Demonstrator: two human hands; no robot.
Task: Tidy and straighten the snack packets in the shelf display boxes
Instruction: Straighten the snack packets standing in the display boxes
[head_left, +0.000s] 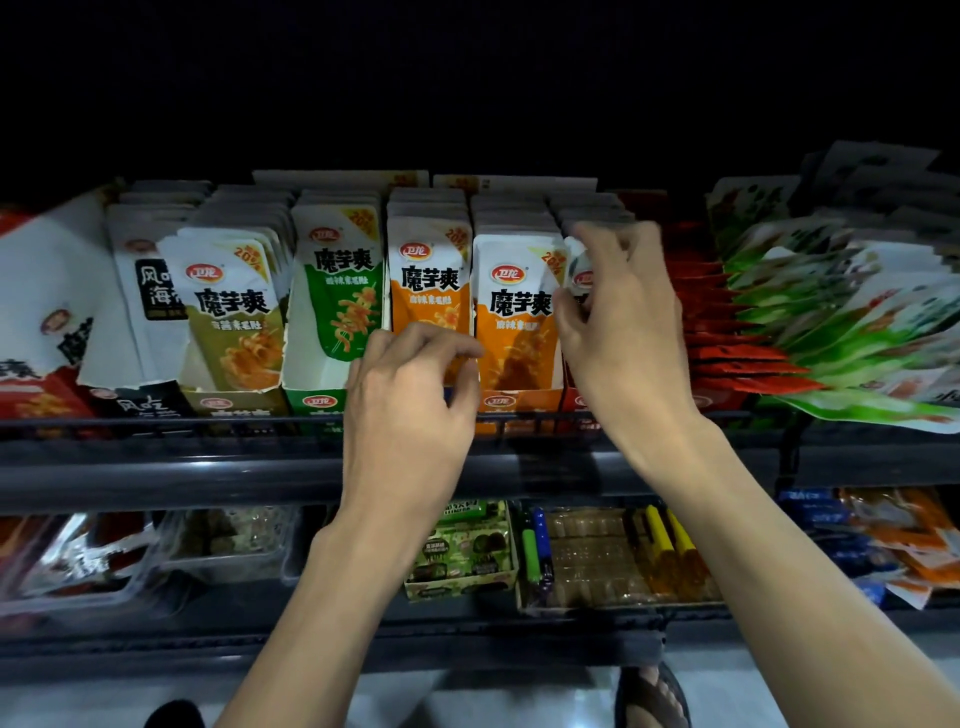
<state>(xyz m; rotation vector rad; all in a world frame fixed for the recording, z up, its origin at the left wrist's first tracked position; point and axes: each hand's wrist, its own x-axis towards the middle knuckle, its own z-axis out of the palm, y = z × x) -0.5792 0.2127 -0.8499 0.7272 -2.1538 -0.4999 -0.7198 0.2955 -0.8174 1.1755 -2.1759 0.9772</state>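
2 dark shelves (156, 470), R hand (626, 322) grip pinching white pkt (578, 260), L hand (410, 397) grip round orange pkt (428, 283)

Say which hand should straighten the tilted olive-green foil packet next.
Left, probably. The left hand sits by the orange packets, closer to the olive-green foil packet; the right hand pinches a white-topped packet farther right.

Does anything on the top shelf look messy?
Yes. The green-and-white packets at the far right lie fanned out and tilted instead of standing in rows. The olive packet at left leans askew.
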